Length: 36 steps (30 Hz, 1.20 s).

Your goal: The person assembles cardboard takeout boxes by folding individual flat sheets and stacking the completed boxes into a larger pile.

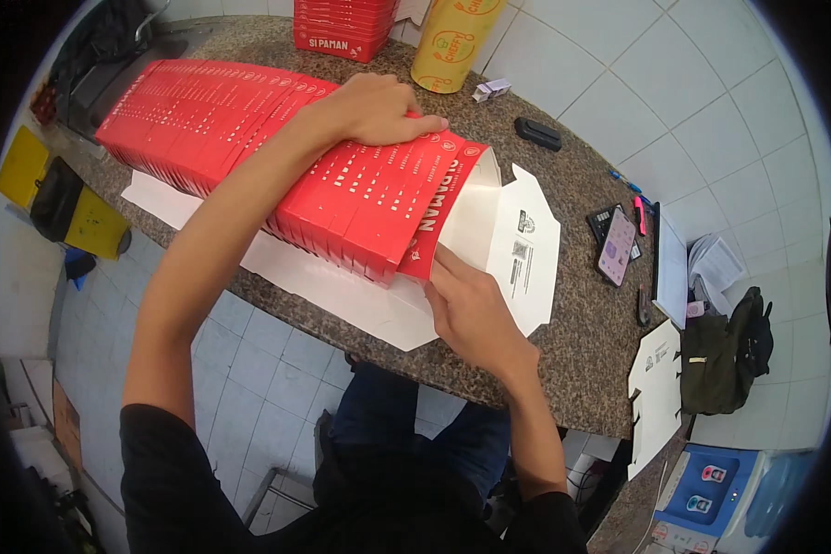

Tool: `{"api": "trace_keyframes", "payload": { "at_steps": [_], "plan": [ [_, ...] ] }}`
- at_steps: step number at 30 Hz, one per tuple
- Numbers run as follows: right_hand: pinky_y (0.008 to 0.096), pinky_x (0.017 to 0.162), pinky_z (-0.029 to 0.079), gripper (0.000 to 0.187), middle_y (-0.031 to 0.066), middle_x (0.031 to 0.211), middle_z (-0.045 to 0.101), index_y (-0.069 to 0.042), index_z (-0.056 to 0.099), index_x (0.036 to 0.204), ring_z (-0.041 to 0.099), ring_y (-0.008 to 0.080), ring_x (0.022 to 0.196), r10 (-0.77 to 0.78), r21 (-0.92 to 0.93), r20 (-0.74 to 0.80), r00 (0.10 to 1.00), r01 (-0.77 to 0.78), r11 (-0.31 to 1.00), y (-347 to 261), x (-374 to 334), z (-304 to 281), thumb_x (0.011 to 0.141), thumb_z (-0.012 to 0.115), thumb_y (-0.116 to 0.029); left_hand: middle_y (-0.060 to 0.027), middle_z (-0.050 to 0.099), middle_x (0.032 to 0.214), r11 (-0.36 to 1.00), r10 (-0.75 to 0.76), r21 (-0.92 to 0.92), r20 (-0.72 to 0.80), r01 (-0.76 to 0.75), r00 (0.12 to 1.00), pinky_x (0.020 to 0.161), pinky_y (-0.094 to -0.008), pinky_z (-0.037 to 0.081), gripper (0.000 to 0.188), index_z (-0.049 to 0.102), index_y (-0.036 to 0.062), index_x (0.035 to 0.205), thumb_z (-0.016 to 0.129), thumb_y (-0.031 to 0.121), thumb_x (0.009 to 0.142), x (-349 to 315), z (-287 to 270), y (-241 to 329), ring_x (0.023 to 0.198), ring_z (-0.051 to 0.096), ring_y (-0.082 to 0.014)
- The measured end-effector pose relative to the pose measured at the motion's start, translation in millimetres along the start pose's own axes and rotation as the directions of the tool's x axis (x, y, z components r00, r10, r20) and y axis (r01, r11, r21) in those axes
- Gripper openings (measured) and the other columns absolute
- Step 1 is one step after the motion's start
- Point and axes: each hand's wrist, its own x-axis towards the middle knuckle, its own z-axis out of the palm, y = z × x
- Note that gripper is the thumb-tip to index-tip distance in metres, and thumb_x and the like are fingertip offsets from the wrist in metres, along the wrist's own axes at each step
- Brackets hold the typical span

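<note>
A long row of red printed cardboard boxes (222,125), nested one into another, lies on its side across the countertop. My left hand (374,109) reaches over the row near its right end, fingers bent over the far edge and pressing on the top. At that end, the outermost red box (454,189) shows its white inside. My right hand (475,314) grips its lower near edge, with the fingertips partly hidden by the cardboard. White flat cardboard (337,295) with printed flaps spreads beneath and to the right of the row.
Behind stand another stack of red boxes (342,28) and a yellow printed roll (452,46). To the right lie a black case (537,134), a phone (617,249), a pink marker (639,214), a white flat carton (654,388) and a dark bag (720,360). The counter's granite front edge (563,415) is near me.
</note>
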Motion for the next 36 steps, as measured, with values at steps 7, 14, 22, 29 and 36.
{"api": "trace_keyframes", "payload": {
  "at_steps": [7, 14, 22, 29, 36],
  "plan": [
    [0.0419, 0.081, 0.054, 0.03, 0.0232, 0.121, 0.062, 0.002, 0.061, 0.121, 0.066, 0.0414, 0.098, 0.028, 0.383, -0.091, 0.995, 0.009, 0.924, -4.3, 3.3, 17.3, 0.092, 0.058, 0.006, -0.0169, 0.074, 0.081, 0.999, -0.052, -0.002, 0.112, 0.053, 0.992, 0.081, -0.0441, 0.054, 0.071, 0.082, 0.0162, 0.096, 0.05, 0.078, 0.086, 3.6, -8.0, 25.3, 0.084, 0.071, -0.0374],
    [0.0378, 0.083, 0.053, 0.028, 0.0215, 0.114, 0.064, 0.004, 0.062, 0.119, 0.066, 0.038, 0.096, 0.128, 0.522, -0.127, 0.984, -0.043, 0.852, -0.4, 4.2, 35.3, 0.092, 0.057, 0.007, -0.0156, 0.076, 0.092, 0.993, -0.042, -0.102, 0.143, 0.057, 0.989, 0.088, -0.0444, 0.052, 0.078, 0.082, 0.017, 0.097, 0.047, 0.085, 0.081, 6.5, -8.9, 16.0, 0.096, 0.071, -0.0336],
    [0.0379, 0.086, 0.053, 0.034, 0.0187, 0.122, 0.062, 0.001, 0.059, 0.125, 0.063, 0.0327, 0.11, 0.164, 0.752, -0.039, 0.986, -0.079, 0.654, 4.4, 4.9, 29.5, 0.092, 0.057, 0.006, -0.0183, 0.075, 0.089, 0.996, -0.062, -0.055, 0.111, 0.068, 0.992, 0.088, -0.0462, 0.053, 0.078, 0.082, 0.0141, 0.095, 0.045, 0.082, 0.085, 3.7, -4.1, 15.7, 0.094, 0.071, -0.0365],
    [0.0412, 0.093, 0.048, 0.043, 0.0143, 0.121, 0.064, -0.001, 0.061, 0.127, 0.061, 0.0319, 0.107, 0.297, 0.117, -0.595, 0.747, -0.285, 0.951, 81.7, 29.1, -3.5, 0.086, 0.07, -0.006, -0.0184, 0.075, 0.084, 0.996, -0.072, -0.04, 0.111, 0.077, 0.991, 0.09, -0.0456, 0.052, 0.075, 0.082, 0.0126, 0.091, 0.047, 0.08, 0.086, 11.8, -3.8, 22.1, 0.092, 0.072, -0.0374],
    [0.0392, 0.059, 0.046, 0.02, 0.0135, 0.077, 0.066, -0.003, 0.077, 0.099, 0.058, 0.0274, 0.058, 0.526, 0.368, -0.234, 0.817, -0.426, 0.826, 122.0, 42.2, 0.2, 0.084, 0.072, -0.016, -0.0164, 0.07, 0.069, 0.998, -0.059, -0.005, 0.037, 0.059, 0.998, 0.079, -0.0435, 0.053, 0.069, 0.081, 0.0132, 0.089, 0.049, 0.074, 0.09, 4.7, -1.2, 17.5, 0.077, 0.071, -0.0356]
  ]
}}
